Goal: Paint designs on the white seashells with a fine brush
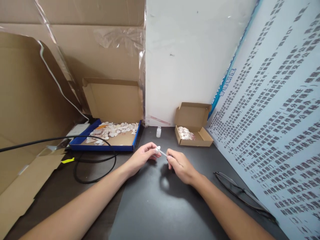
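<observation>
My left hand (146,154) pinches a small white shell (157,149) between thumb and fingers, above the dark mat. My right hand (180,164) is closed around a thin, pale stick-like tool (163,153); its tip meets the shell or comes very close to it. The tool's grip end is hidden by my fingers, so its kind cannot be made out. Just beyond both hands a small clear bottle (158,132) with a white label stands upright.
Flat white pieces like shells lie in a blue-edged box (102,147) at left. More fill the left part of a small cardboard box (196,142) at right. A black cable (95,181) loops at left; glasses (246,195) lie at right. A printed sheet (275,133) borders the right side.
</observation>
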Tool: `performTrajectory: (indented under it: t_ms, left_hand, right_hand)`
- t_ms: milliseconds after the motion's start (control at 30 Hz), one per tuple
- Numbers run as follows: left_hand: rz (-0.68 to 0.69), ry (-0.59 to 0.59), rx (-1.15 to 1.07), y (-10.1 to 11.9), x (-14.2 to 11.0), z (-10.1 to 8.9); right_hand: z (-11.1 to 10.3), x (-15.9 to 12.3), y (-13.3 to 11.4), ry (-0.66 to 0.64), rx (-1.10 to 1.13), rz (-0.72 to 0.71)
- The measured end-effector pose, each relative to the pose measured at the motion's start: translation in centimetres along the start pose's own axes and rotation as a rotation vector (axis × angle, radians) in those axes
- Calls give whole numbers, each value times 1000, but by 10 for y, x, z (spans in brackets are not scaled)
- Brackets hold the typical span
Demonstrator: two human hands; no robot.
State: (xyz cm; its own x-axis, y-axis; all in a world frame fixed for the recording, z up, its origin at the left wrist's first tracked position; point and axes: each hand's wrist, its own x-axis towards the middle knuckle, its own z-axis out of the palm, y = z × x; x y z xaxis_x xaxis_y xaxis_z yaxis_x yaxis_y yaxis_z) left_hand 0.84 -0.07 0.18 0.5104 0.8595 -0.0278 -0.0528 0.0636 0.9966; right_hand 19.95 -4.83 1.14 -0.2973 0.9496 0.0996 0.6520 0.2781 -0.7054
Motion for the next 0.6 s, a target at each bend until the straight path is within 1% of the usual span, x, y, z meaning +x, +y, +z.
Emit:
performTrajectory:
  t_ms: [67,167,233,300,467,600]
  left_hand:
    - [10,-2,23,-2,1,0]
    - [68,-5,125,-3,2,0]
    - [103,10,198,-3,2,-1]
    - [127,34,243,-3,3,-2]
    - [184,28,289,-5,4,-3]
    - [178,7,311,-10,5,-5]
  right_hand:
    - [4,0,-1,-15,-15,34]
    - [5,2,-1,79,-63,138]
    - [3,3,0,143,-68,182]
    - [3,3,0,159,-43,181]
    - [7,2,1,82,68,101]
    - [10,3,5,153,120,126]
